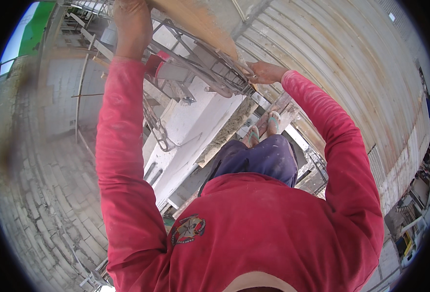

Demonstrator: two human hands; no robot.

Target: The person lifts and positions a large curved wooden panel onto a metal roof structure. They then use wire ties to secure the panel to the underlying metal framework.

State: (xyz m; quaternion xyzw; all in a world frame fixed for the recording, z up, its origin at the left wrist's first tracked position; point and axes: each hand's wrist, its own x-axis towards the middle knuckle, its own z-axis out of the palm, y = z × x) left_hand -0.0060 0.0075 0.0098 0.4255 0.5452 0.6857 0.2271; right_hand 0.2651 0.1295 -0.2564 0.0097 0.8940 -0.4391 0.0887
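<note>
My left hand (131, 24) is raised at the top edge, beside a brown wooden board (195, 19). Its fingers are cut off by the picture's edge. Farther right, my right hand (267, 73) has its fingers closed by the board's lower corner, where the ends of a steel rebar cage (202, 68) come together. Whether a bar or the board's edge is in those fingers, I cannot make out. The cage slants between my two arms, with looped bar ends (162, 138) hanging below it. Behind the cage, a red and white object (161, 68) partly shows.
I stand in flip-flops (273, 119) on narrow wooden planks (288, 114), with gaps beside them. A pale concrete ledge (195, 126) runs diagonally past my legs. Corrugated metal sheeting (341, 63) rises on the right; a block wall (35, 194) fills the left. Thin poles (82, 92) stand there.
</note>
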